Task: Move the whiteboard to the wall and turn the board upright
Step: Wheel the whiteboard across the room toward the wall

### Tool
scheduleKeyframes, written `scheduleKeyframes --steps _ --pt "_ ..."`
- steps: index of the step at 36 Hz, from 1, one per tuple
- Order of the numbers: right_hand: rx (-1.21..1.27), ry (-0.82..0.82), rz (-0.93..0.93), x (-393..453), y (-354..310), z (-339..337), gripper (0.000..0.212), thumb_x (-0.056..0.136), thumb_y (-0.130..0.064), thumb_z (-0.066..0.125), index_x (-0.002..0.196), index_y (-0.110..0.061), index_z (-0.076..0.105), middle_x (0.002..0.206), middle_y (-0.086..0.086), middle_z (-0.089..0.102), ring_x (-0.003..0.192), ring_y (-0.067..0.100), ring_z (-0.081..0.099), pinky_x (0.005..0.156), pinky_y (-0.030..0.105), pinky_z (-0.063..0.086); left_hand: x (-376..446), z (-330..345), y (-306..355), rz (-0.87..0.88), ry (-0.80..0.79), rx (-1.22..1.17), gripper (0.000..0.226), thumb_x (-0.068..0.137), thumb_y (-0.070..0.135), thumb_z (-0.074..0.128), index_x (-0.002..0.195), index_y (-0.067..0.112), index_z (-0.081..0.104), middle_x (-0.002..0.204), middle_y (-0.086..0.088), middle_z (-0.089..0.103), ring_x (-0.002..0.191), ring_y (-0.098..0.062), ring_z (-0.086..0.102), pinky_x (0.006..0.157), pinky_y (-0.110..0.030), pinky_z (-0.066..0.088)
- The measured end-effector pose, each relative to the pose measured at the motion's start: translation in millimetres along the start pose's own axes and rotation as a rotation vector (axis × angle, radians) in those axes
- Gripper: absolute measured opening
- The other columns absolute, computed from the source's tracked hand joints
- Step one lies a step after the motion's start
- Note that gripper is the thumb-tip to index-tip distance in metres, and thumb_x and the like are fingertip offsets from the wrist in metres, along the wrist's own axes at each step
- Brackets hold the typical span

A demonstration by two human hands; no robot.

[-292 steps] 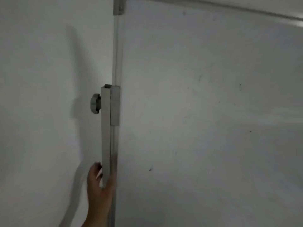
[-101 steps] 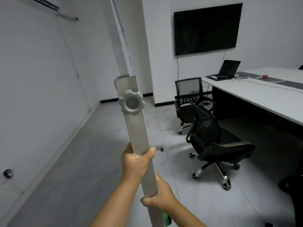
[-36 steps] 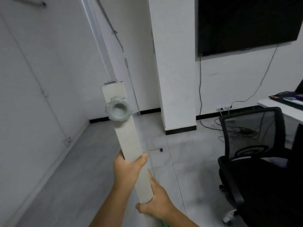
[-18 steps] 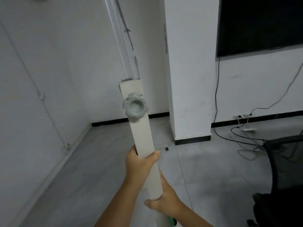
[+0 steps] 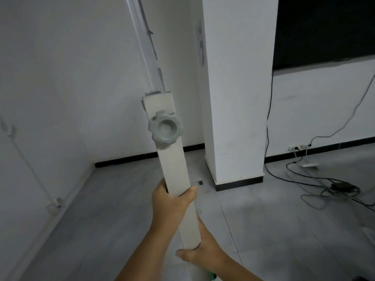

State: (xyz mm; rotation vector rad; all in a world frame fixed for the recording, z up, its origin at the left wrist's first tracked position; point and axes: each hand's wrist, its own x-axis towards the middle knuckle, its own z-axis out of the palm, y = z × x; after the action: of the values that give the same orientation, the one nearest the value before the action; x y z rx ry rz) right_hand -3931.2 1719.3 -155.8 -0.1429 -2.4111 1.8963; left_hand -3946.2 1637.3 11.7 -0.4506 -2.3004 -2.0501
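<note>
The whiteboard stand's pale square post [image 5: 175, 169] rises in front of me, with a grey star-shaped knob [image 5: 164, 129] near its top. Above it the whiteboard [image 5: 146, 44] is seen edge-on as a thin frame running up out of view. My left hand [image 5: 171, 205] is wrapped around the post below the knob. My right hand [image 5: 199, 250] grips the same post lower down. The board's face and the stand's base are hidden.
A white wall [image 5: 50, 88] stands at left and ahead, meeting in a corner. A white column [image 5: 237, 98] rises at right of the post. A dark screen [image 5: 324, 29] hangs on the far right wall, with cables and a power strip [image 5: 310, 165] on the grey floor.
The view has swung right and nearer to the corner and column; the office chair has left the frame. Both hands keep the same grip on the post.
</note>
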Motion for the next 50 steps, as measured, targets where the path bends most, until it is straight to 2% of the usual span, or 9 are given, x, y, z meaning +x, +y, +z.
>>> scheduleKeyframes --steps 3,7,17,23,31,39,44,48,50 --pt "0.026 0.018 -0.010 40.1 3.3 2.3 0.123 0.058 -0.041 0.081 0.152 -0.021 0.004 0.148 -0.007 0.035 0.130 0.003 0.039 0.107 0.034 0.041 39.3 -2.8 -8.8 -0.005 0.010 0.013 0.024 0.065 0.006 0.072 0.069 0.022 0.055 0.072 -0.002 0.060 0.068 -0.017 0.058 0.061 -0.031 0.050" --pt "0.070 0.013 -0.013 89.9 2.6 1.6 0.128 0.054 -0.043 0.079 0.152 -0.023 -0.002 0.144 -0.019 0.034 0.126 -0.008 0.038 0.096 0.012 0.040 90.9 -3.9 -20.4 -0.008 -0.002 0.033 0.022 0.065 0.005 0.073 0.070 0.017 0.056 0.070 -0.002 0.059 0.065 -0.015 0.058 0.056 -0.026 0.048" --pt "0.168 0.048 -0.009 209.2 -0.4 0.6 0.123 0.060 -0.027 0.081 0.151 -0.021 -0.001 0.130 -0.022 0.040 0.107 -0.021 0.046 0.077 0.000 0.043 214.1 -7.6 -47.4 -0.008 -0.019 0.024 0.022 0.064 0.005 0.073 0.081 0.006 0.059 0.072 -0.003 0.060 0.065 -0.014 0.058 0.054 -0.022 0.046" --pt "0.172 0.060 0.005 267.6 -8.4 18.7 0.126 0.054 -0.039 0.077 0.151 -0.021 -0.003 0.139 -0.014 0.041 0.114 -0.017 0.045 0.085 0.002 0.041 273.9 -27.7 -63.7 0.016 -0.061 0.015 0.022 0.064 0.003 0.073 0.068 0.015 0.056 0.065 -0.001 0.058 0.050 0.005 0.057 0.043 -0.009 0.045" --pt "0.139 0.122 0.027 337.5 -25.0 61.2 0.129 0.050 -0.044 0.075 0.151 -0.021 -0.001 0.136 -0.001 0.047 0.116 0.005 0.051 0.081 0.004 0.046 346.0 -75.6 -79.7 0.035 -0.102 0.018 0.022 0.065 0.004 0.073 0.068 0.016 0.055 0.067 0.000 0.057 0.055 -0.002 0.058 0.045 -0.010 0.045" --pt "-0.091 0.020 0.066 378.1 -21.5 52.9 0.146 0.049 -0.062 0.083 0.149 -0.026 -0.016 0.155 -0.016 0.008 0.139 -0.002 0.015 0.107 0.017 0.023 386.1 -84.9 -93.2 0.078 -0.150 -0.035 0.032 0.062 -0.002 0.072 0.064 0.021 0.050 0.064 0.001 0.054 0.051 0.006 0.055 0.043 -0.006 0.042" --pt "-0.026 -0.064 0.103 386.8 -17.6 51.5 0.128 0.072 -0.033 0.082 0.148 -0.012 -0.019 0.142 -0.026 0.016 0.118 -0.023 0.025 0.087 -0.010 0.025 394.5 -86.9 -94.5 0.072 -0.170 -0.056 0.033 0.062 -0.002 0.073 0.063 0.022 0.050 0.063 0.002 0.054 0.051 0.008 0.055 0.043 -0.007 0.043" --pt "0.050 -0.030 0.068 396.1 -9.9 72.3 0.147 0.051 -0.068 0.079 0.149 -0.017 -0.018 0.157 -0.001 0.013 0.140 0.006 0.024 0.115 0.032 0.030 402.5 -99.7 -98.3 0.065 -0.135 -0.008 0.028 0.061 0.001 0.074 0.062 0.018 0.052 0.059 0.005 0.055 0.051 0.005 0.055 0.043 -0.007 0.043" --pt "0.078 -0.025 0.043 401.0 -12.6 84.1 0.148 0.046 -0.074 0.075 0.145 -0.026 -0.023 0.158 -0.006 0.000 0.143 0.007 0.014 0.117 0.033 0.022 406.7 -109.0 -100.3 0.058 -0.105 0.012 0.028 0.061 0.001 0.075 0.062 0.018 0.053 0.056 0.007 0.058 0.051 0.005 0.056 0.043 -0.007 0.044"
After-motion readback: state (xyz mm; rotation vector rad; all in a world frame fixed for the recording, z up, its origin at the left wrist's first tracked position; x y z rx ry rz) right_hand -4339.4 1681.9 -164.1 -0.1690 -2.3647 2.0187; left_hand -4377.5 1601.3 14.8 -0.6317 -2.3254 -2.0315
